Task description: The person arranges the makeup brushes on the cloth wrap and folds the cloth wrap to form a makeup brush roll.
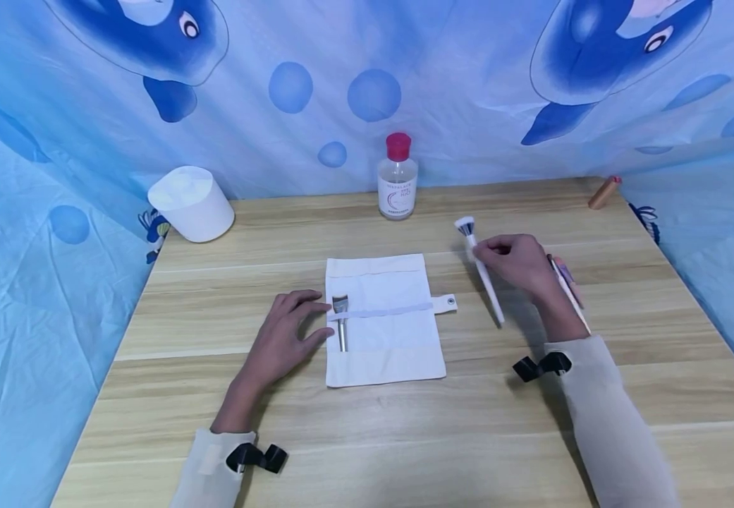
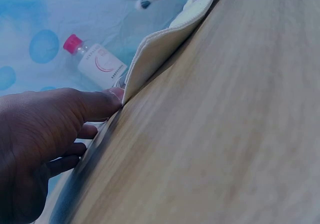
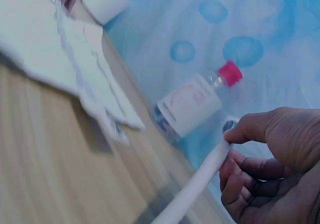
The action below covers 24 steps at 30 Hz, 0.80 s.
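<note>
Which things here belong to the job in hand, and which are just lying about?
Part of the job, it seems:
white brush, in the right hand
cloth wrap, at the left hand
short brush, under its strap
perhaps the slim sticks near the right hand

Just lying about, likely:
red-capped bottle
white roll
brown tube

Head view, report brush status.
Right hand pinches white brush. Left hand at left edge of pouch. Second brush under its strap. Nothing between white brush and pouch.
</note>
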Each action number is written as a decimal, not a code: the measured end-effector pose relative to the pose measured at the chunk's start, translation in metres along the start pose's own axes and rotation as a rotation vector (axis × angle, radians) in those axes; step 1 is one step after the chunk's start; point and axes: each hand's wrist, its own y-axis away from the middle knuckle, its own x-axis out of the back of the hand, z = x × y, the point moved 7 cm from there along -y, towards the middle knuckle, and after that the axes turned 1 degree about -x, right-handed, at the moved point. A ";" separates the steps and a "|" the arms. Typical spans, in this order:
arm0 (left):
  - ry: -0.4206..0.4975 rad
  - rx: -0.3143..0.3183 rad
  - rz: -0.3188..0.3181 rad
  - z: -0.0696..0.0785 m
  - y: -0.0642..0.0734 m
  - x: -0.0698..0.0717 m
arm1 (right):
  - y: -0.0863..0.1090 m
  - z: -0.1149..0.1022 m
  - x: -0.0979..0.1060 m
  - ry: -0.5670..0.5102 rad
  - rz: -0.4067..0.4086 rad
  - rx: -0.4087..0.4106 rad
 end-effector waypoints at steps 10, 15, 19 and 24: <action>0.010 -0.013 0.012 0.002 -0.001 0.001 | -0.022 -0.041 -0.045 -0.242 -0.069 0.002; 0.009 -0.012 0.013 0.001 -0.001 0.001 | -0.029 -0.057 -0.066 -0.300 -0.083 0.024; 0.010 -0.021 0.020 0.002 -0.001 0.002 | -0.032 -0.070 -0.080 -0.353 -0.094 0.038; 0.011 -0.023 0.021 0.002 -0.001 0.002 | -0.034 -0.082 -0.097 -0.405 -0.107 0.055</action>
